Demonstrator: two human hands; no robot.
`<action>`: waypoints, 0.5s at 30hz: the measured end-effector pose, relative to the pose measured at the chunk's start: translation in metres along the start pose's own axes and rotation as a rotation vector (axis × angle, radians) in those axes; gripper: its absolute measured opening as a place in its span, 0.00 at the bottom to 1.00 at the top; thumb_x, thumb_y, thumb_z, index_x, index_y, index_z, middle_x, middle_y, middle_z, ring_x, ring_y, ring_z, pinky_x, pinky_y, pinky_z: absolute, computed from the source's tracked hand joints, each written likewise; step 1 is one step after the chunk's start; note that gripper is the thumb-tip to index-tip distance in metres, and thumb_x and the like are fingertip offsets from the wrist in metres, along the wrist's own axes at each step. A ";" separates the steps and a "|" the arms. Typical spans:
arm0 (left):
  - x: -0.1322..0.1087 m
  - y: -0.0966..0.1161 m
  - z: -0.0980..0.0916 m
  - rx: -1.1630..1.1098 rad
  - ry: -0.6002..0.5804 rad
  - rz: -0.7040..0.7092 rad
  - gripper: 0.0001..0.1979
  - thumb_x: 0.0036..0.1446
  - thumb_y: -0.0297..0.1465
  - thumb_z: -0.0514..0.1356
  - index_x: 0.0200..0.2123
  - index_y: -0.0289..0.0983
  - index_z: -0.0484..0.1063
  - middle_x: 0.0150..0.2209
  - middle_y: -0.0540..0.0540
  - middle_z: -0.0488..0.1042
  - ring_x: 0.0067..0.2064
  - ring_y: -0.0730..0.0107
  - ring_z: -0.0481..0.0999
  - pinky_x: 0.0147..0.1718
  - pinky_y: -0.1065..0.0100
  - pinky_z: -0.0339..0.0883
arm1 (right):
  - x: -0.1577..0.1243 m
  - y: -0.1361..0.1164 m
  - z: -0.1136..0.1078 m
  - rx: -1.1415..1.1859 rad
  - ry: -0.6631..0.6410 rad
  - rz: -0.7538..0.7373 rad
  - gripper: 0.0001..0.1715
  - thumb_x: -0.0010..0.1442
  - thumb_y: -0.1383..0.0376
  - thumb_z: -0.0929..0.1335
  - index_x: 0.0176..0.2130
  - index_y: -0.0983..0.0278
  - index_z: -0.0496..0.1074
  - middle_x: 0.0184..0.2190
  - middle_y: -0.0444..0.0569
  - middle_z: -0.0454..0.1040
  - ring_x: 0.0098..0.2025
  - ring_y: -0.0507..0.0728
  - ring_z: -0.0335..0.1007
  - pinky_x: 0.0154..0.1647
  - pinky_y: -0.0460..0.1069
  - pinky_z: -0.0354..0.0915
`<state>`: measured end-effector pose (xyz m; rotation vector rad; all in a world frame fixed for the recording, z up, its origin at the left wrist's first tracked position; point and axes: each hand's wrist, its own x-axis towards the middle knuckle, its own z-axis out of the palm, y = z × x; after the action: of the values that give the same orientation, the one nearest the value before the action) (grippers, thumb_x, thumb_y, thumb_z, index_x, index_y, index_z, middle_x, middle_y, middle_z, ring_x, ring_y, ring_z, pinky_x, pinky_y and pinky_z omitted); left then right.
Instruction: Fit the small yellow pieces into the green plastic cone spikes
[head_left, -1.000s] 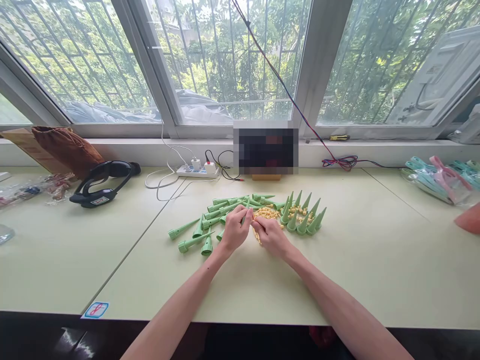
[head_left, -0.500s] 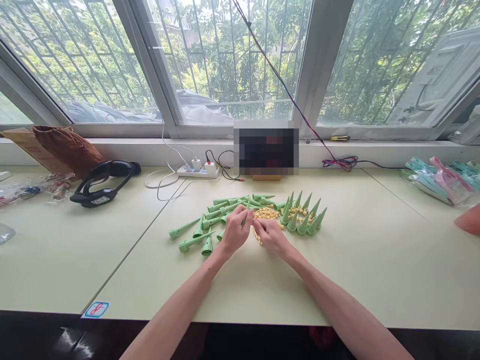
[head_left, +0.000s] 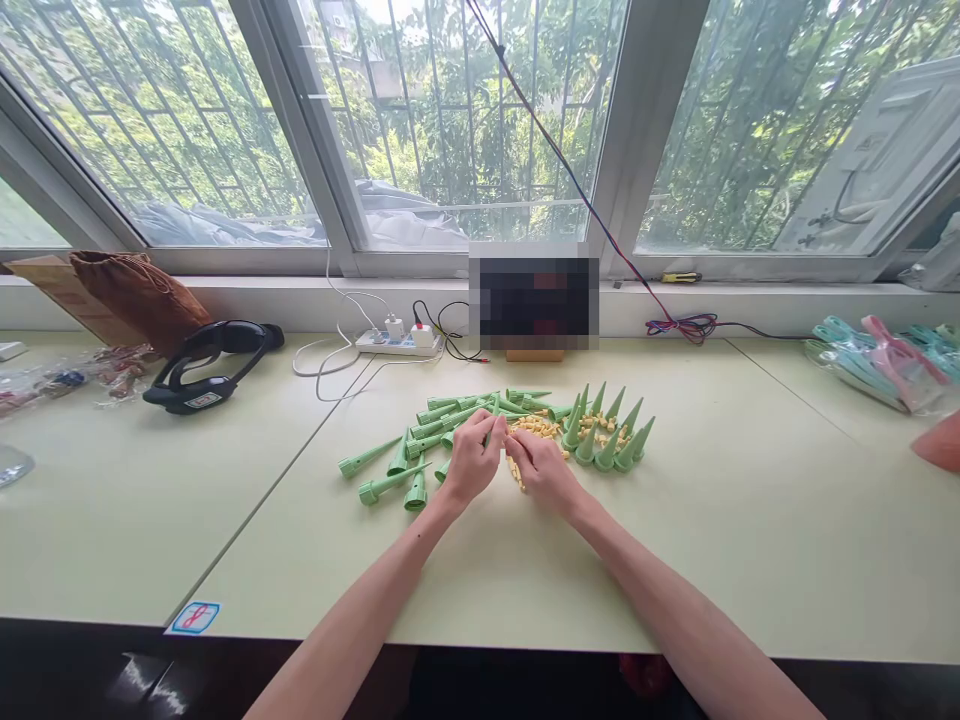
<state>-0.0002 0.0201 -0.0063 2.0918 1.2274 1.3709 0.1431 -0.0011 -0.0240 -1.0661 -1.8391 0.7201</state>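
My left hand [head_left: 474, 458] is closed around a green cone, whose tip shows above the fingers. Touching it or almost so, my right hand [head_left: 541, 468] has its fingers pinched together at the cone; what they hold is too small to make out. Small yellow pieces [head_left: 534, 427] lie in a heap just behind my right hand. Several green cones [head_left: 386, 484] lie on their sides to the left, partly hidden by my left hand. On the right, several upright green cones [head_left: 606, 450] stand around more yellow pieces.
A black headset [head_left: 202, 375] and a brown pouch [head_left: 142, 290] are at the left. A power strip [head_left: 397, 343] with cables and a blurred dark screen [head_left: 536, 300] stand at the back. Bagged teal and pink items [head_left: 892, 360] lie at the far right.
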 end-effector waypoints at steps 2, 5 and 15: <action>0.000 0.001 0.000 -0.001 0.000 -0.023 0.22 0.68 0.36 0.49 0.22 0.37 0.67 0.26 0.48 0.66 0.27 0.72 0.66 0.30 0.68 0.62 | 0.000 0.000 -0.001 -0.021 -0.005 -0.023 0.19 0.70 0.59 0.57 0.28 0.61 0.56 0.22 0.41 0.58 0.24 0.51 0.51 0.27 0.47 0.49; 0.000 0.001 0.000 0.005 -0.001 -0.033 0.22 0.68 0.37 0.49 0.22 0.37 0.67 0.25 0.49 0.66 0.27 0.72 0.66 0.30 0.68 0.62 | 0.000 0.000 -0.002 -0.031 -0.023 -0.044 0.18 0.70 0.60 0.57 0.28 0.61 0.56 0.23 0.41 0.59 0.24 0.51 0.51 0.27 0.47 0.49; -0.003 -0.003 0.002 0.037 0.010 0.021 0.20 0.69 0.35 0.49 0.24 0.37 0.67 0.27 0.49 0.65 0.28 0.73 0.66 0.30 0.68 0.61 | -0.001 0.005 0.003 -0.020 0.009 -0.014 0.19 0.69 0.60 0.57 0.26 0.61 0.54 0.21 0.41 0.59 0.23 0.51 0.51 0.27 0.47 0.49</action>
<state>-0.0002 0.0195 -0.0105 2.1310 1.2474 1.3795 0.1426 -0.0001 -0.0300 -1.0666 -1.8477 0.6887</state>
